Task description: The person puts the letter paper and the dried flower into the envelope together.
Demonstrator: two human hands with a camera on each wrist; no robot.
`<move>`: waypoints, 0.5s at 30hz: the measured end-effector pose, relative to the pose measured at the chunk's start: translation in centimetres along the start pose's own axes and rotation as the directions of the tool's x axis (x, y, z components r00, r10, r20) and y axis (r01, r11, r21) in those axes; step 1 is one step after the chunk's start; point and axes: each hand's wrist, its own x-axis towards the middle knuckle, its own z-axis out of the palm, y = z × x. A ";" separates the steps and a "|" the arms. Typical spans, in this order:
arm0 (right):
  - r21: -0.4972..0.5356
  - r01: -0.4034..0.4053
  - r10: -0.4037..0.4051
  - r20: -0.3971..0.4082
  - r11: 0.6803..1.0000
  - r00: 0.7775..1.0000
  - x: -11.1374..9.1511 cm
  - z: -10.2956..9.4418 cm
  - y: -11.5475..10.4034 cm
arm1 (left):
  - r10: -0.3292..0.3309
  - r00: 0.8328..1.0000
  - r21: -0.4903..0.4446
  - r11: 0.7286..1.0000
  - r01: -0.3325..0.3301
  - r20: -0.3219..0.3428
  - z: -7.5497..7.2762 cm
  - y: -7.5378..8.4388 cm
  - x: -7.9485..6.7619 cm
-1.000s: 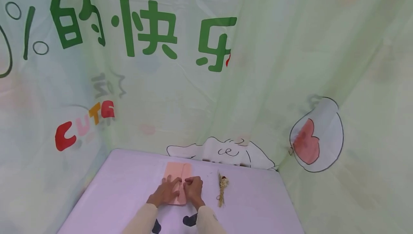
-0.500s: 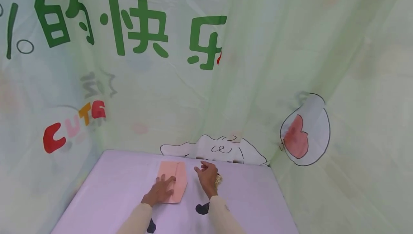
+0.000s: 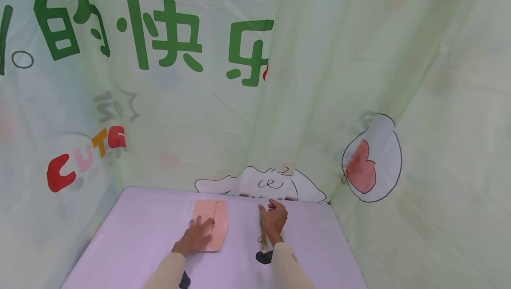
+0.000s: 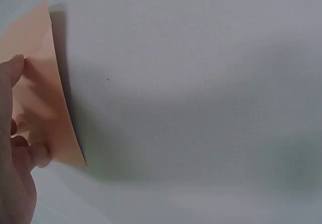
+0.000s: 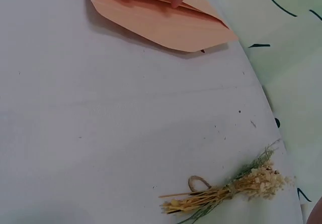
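Observation:
A salmon-pink paper envelope (image 3: 221,227) lies on the table, its flap unfolded to the right. My left hand (image 3: 194,236) rests on its left part with fingers spread; thumb and fingertip touch the paper in the left wrist view. My right hand (image 3: 274,219) hovers over a small bunch of dried flowers (image 5: 221,194), thumb and fingers apart, nothing between them. From the head view the hand hides the blossoms, and only the straw-coloured stems (image 3: 263,241) show. In the right wrist view the whole bunch lies on the table, tied with twine, with just a sliver of my hand at the corner.
The pale lilac table (image 3: 147,218) ends at the back against a light green printed curtain (image 3: 307,80), which also hangs along both sides. A small black device (image 3: 264,257) sits beside my right wrist, another (image 3: 185,280) by the left.
My right hand has left the envelope and moved right, over the dried flower bunch. The left hand stays on the envelope, whose right side has unfolded. The head view has turned slightly right.

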 end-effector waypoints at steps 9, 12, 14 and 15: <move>-0.053 -0.069 0.070 0.011 0.996 0.998 -0.7 -0.3 2.1 | -0.009 1.000 -0.008 1.000 0.009 0.005 -0.2 -0.6 0.1; -0.070 -0.105 0.106 0.013 0.992 0.994 -1.1 -0.2 2.8 | 0.030 0.999 -0.021 0.999 -0.030 -0.011 0.5 -1.1 0.3; -0.084 -0.115 0.117 0.014 0.990 0.993 -1.5 -0.3 3.4 | 0.058 0.998 -0.018 0.998 -0.058 -0.026 0.9 -1.4 0.3; -0.089 -0.118 0.119 0.014 0.989 0.993 -1.7 -0.2 3.7 | 0.068 0.997 -0.018 0.998 -0.068 -0.032 1.0 -1.5 0.3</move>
